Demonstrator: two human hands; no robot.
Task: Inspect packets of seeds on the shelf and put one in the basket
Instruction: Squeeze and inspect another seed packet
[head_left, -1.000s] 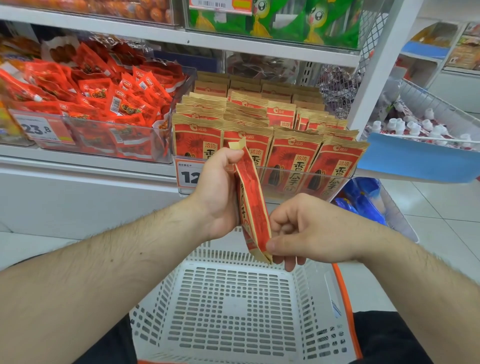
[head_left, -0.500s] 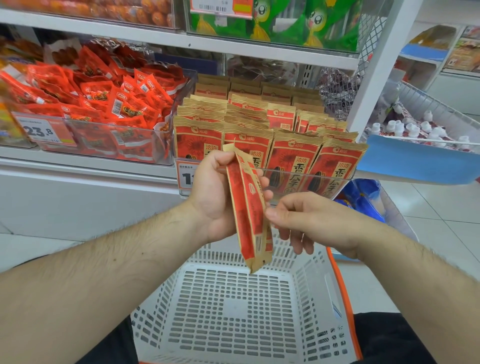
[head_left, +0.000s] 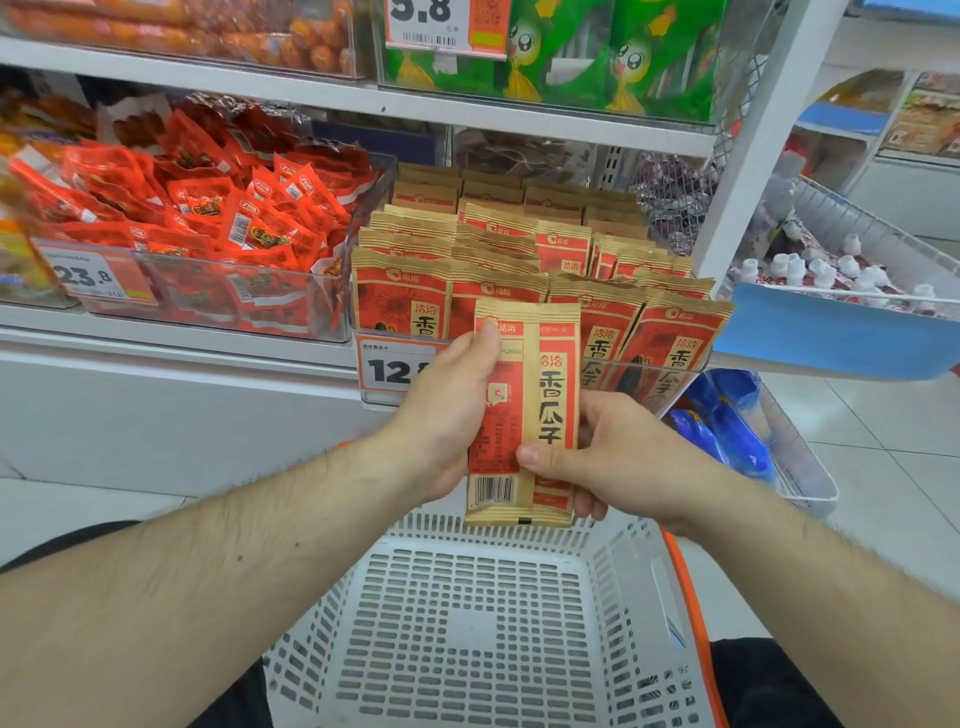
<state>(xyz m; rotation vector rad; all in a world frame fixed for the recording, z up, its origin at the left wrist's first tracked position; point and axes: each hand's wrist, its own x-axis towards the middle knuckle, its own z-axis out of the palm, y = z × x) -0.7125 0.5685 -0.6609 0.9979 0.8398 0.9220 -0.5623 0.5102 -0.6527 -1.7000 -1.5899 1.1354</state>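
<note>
A red and tan seed packet (head_left: 524, 415) stands upright in front of the shelf, its back with a barcode facing me. My left hand (head_left: 447, 415) grips its left edge, thumb on the top corner. My right hand (head_left: 602, 457) pinches its lower right part, thumb across the front. Behind it, several matching seed packets (head_left: 660, 338) fill a clear bin on the shelf. A white perforated basket (head_left: 363, 597) with an orange handle sits empty directly below the held packet.
A clear bin of red snack packs (head_left: 218, 234) stands to the left, green bags (head_left: 613, 57) on the shelf above. A white shelf post (head_left: 748, 171) rises at right, with a wire bin of small white bottles (head_left: 841, 270) beyond it and blue packs (head_left: 727, 426) lower down.
The packet has turned from edge-on to flat, its back now toward me. My right hand shifted from the bottom corner to the lower right side; my left hand kept its hold.
</note>
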